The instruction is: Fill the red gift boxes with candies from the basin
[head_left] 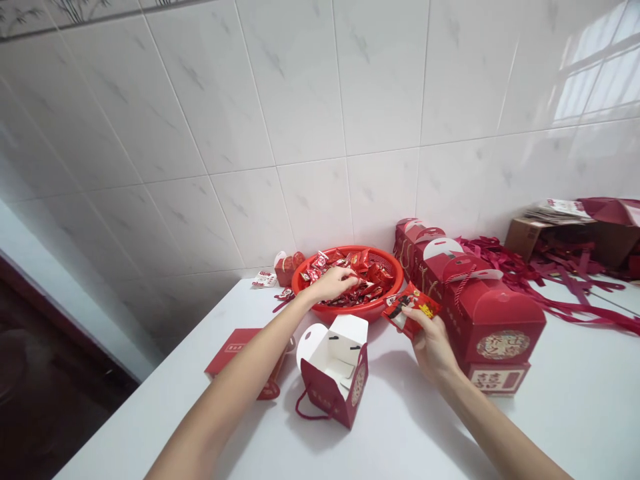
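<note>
My left hand [336, 283] reaches into a red plastic basket [395, 291] full of small wrapped sweets [367, 259]. Its fingers are closed among the wrappers, and what they hold, if anything, is hidden. Over on the right, my right hand [431, 340] grips a red snack packet [411, 308] printed with yellow and black, held up off the table. Between my forearms an open red gift box [325, 393] stands upright with its white flaps raised and a cord handle hanging at the front. I see only its white inner walls and part of its bottom.
Behind my left forearm lies a folded red box [235, 350]. Closed red gift boxes [493, 313] line up at the right, with red ribbons [493, 257] beyond them. A brown carton [525, 233] stands farther right. The tiled wall [310, 100] borders the white table [400, 427].
</note>
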Tool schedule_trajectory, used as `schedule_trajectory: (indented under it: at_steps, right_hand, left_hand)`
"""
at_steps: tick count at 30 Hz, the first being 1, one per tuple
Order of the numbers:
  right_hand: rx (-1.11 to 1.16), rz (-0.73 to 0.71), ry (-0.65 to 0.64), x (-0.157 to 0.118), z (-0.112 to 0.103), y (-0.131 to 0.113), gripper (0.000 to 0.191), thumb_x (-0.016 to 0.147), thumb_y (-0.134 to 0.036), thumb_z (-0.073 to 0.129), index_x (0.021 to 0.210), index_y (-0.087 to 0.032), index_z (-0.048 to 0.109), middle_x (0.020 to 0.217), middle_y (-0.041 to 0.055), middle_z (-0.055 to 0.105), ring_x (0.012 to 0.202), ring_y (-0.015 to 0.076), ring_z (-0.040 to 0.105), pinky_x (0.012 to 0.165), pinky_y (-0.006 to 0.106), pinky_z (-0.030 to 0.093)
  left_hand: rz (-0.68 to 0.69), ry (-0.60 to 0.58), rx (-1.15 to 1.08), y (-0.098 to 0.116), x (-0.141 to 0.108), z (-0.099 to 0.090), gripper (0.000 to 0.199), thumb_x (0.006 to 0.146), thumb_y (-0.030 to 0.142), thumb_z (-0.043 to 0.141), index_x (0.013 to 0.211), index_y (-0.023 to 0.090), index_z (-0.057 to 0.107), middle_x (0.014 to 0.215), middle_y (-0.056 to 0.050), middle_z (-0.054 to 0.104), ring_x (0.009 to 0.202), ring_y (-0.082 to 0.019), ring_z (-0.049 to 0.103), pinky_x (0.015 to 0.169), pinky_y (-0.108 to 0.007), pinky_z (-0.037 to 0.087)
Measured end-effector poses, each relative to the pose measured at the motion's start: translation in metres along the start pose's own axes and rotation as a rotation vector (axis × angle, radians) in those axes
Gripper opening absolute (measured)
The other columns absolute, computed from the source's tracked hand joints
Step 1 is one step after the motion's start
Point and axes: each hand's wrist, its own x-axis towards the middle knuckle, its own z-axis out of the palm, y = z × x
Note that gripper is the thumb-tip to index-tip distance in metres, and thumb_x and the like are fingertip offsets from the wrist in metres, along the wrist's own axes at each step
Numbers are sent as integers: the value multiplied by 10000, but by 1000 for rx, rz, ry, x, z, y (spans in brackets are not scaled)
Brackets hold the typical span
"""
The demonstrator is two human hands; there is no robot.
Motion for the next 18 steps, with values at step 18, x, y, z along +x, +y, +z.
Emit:
schedule_trajectory:
  at_steps: [18]
  right_hand:
    - [-9, 6, -37, -6, 3, 2, 295, 501, -261, 843, 743, -173, 698, 699, -3, 734, 602, 151, 659, 570, 254, 546]
  left_hand:
    - [108, -152, 36, 5, 24, 32, 294, 802, 190, 711, 1086, 159, 642, 1113, -81, 713, 966, -214, 662, 845, -279, 492]
